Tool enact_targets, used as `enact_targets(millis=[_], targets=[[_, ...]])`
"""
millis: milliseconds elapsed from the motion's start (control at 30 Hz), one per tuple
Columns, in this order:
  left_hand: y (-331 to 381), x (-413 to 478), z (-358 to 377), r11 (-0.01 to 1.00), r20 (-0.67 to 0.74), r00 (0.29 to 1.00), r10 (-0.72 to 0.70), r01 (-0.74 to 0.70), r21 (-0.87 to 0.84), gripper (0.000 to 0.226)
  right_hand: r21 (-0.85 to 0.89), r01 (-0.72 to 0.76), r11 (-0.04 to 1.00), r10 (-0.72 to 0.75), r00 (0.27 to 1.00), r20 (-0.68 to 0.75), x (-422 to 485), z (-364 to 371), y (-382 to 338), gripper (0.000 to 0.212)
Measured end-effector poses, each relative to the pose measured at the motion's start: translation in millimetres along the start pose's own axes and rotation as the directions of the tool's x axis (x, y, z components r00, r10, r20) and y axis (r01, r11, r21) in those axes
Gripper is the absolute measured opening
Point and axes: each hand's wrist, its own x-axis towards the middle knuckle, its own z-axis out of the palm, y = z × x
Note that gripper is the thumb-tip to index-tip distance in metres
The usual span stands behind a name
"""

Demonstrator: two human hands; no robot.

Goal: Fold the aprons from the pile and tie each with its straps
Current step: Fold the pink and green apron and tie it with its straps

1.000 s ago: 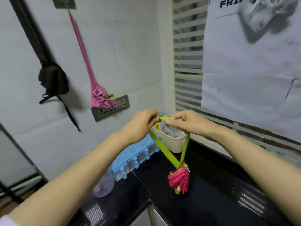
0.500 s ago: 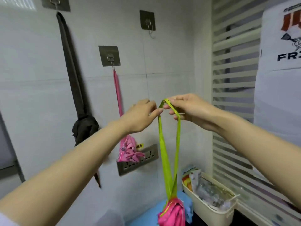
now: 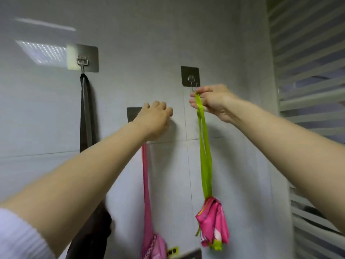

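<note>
The folded pink apron bundle with lime-green trim (image 3: pixel 212 224) hangs in the air against the pale grey tiled wall (image 3: pixel 141 34), dangling from its long lime-green strap loop (image 3: pixel 204 156), whose top end is pinched between the thumb and fingers of the right hand (image 3: pixel 212 101). That hand is closed on the strap and holds it right at the small metal hook on the dark square adhesive plate (image 3: pixel 190 76), the loop's top touching or just short of the hook's tip; which of the two cannot be told. The left hand (image 3: pixel 155 118) is loosely curled just beside it, holding nothing, in front of a second dark plate (image 3: pixel 132 113) from which a pink strap (image 3: pixel 146 184) runs down to another tied pink bundle (image 3: pixel 155 247). Farther left, a dark grey apron (image 3: pixel 86 118) hangs from a shiny silver adhesive hook plate (image 3: pixel 83 57). I judge that folding and tying of this apron are finished and the step in hand is hanging it up; the next move calls for slipping the loop over the hook's upturned tip, then letting go gently so the bundle's weight settles without sliding off. As for writing, a small yellow label (image 3: pixel 172 251) near the bottom edge carries dark characters too small to read; no brand is legible. White horizontal slats (image 3: pixel 308 71) fill the right edge.
</note>
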Motion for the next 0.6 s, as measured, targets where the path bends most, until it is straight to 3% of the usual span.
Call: enact_targets(millis=[100,167,233,400,500,600], targets=[[-15.0,21.3,7.1,0.988,-0.067,0.997,0.03,-0.02,0.153,0.04,-0.288,0.211,0.934,-0.234,0.971,-0.051,36.1,-3.9,-4.5,0.029],[-19.0,30.3,10.1,0.973,-0.105,0.993,0.047,-0.021,0.231,0.046,-0.523,0.295,0.799,-0.376,0.925,-0.053,58.6,-9.5,-5.5,0.03],[-17.6,34.1,12.4,0.957,-0.14,0.988,0.07,-0.027,0.29,0.048,-0.623,0.321,0.713,-0.439,0.898,-0.04,75.7,-11.7,-6.6,0.024],[-15.0,34.2,16.2,0.955,-0.186,0.979,0.088,-0.03,0.297,0.041,-0.74,0.307,0.598,-0.416,0.908,0.04,105.8,-9.3,1.0,0.02],[-15.7,31.3,18.4,0.961,-0.216,0.971,0.098,-0.036,0.273,0.04,-0.813,0.259,0.521,-0.394,0.918,0.039,112.4,-8.2,14.6,0.024],[-15.0,29.2,20.0,0.96,-0.226,0.97,0.094,-0.028,0.277,0.04,-0.852,0.207,0.48,-0.363,0.932,0.022,109.9,-9.3,21.4,0.015]])
